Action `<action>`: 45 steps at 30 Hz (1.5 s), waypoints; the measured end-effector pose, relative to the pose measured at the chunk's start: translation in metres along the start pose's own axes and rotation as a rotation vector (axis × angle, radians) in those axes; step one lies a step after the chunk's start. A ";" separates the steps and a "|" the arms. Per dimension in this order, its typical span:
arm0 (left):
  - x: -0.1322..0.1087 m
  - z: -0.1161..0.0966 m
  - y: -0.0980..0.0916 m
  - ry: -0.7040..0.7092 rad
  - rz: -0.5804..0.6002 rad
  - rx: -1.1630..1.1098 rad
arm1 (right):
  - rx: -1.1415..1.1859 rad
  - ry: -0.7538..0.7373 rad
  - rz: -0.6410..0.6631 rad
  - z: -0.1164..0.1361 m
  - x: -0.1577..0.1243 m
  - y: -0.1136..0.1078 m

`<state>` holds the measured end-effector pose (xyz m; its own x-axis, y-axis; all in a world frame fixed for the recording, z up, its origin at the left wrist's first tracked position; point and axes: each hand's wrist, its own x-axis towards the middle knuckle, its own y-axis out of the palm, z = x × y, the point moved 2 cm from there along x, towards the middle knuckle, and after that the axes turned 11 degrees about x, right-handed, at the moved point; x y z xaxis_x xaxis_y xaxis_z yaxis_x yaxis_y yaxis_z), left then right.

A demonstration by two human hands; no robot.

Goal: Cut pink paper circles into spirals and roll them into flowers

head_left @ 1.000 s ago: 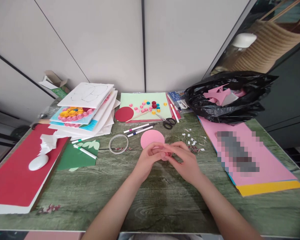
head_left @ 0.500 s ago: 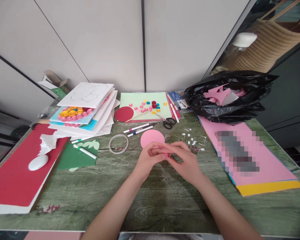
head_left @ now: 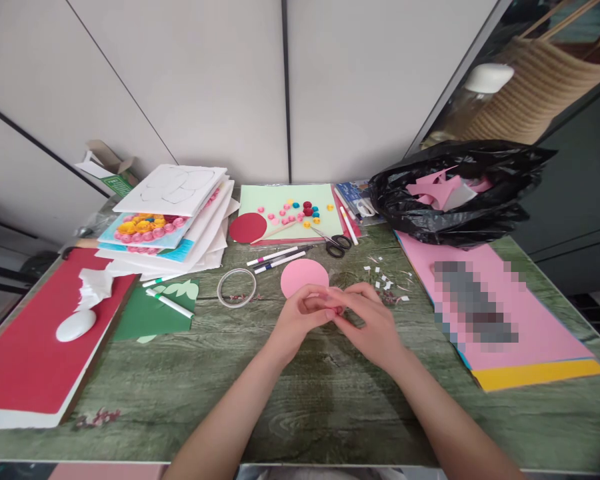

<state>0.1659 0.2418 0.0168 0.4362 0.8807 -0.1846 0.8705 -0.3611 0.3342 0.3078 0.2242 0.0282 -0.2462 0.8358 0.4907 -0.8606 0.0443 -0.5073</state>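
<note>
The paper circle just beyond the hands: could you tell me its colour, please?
Light pink; the paper circle shows best in the head view.

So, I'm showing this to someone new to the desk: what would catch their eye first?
Likely the left hand and right hand meeting mid-table, pinching a small pink paper piece just on the near side of a pink paper circle. Then the black plastic bag with pink scraps at the back right, and the big red sheet along the left edge.
</note>
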 end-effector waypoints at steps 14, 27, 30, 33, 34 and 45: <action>0.001 0.000 0.000 -0.009 -0.017 -0.005 | -0.004 -0.018 -0.020 0.000 0.000 -0.002; 0.001 0.002 0.003 -0.024 0.013 -0.017 | 0.001 -0.056 -0.028 0.003 0.000 0.000; 0.001 0.001 0.001 -0.026 -0.029 0.002 | 0.040 -0.017 -0.019 0.002 0.000 -0.001; 0.002 0.000 -0.002 -0.028 -0.060 0.019 | 0.055 0.024 -0.003 0.000 0.000 -0.003; 0.002 0.000 -0.003 -0.026 -0.060 0.024 | 0.042 0.024 0.008 0.000 0.000 -0.004; 0.001 -0.004 -0.004 -0.018 -0.008 0.075 | 0.007 -0.022 0.021 0.000 0.001 -0.004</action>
<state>0.1617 0.2457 0.0188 0.4327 0.8782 -0.2039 0.8884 -0.3768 0.2624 0.3104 0.2250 0.0309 -0.2742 0.8245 0.4950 -0.8582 0.0226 -0.5129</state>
